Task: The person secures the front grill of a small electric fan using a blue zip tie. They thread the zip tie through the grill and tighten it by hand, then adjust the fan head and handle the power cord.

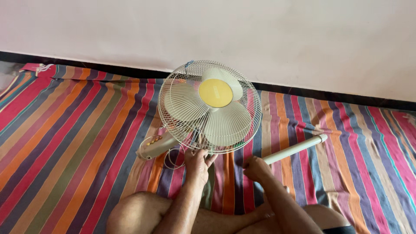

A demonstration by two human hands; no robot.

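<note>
The fan is lying on the striped cloth near the wall, its wire cage facing up. The left hand is gripping the cage's lower rim with curled fingers. The right hand is closing around the near end of the white pole, which is slanting away to the right.

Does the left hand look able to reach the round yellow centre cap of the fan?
Probably not directly: the left hand rests at the cream wire fan guard's lower rim, and that grille covers the yellow centre cap.
</note>
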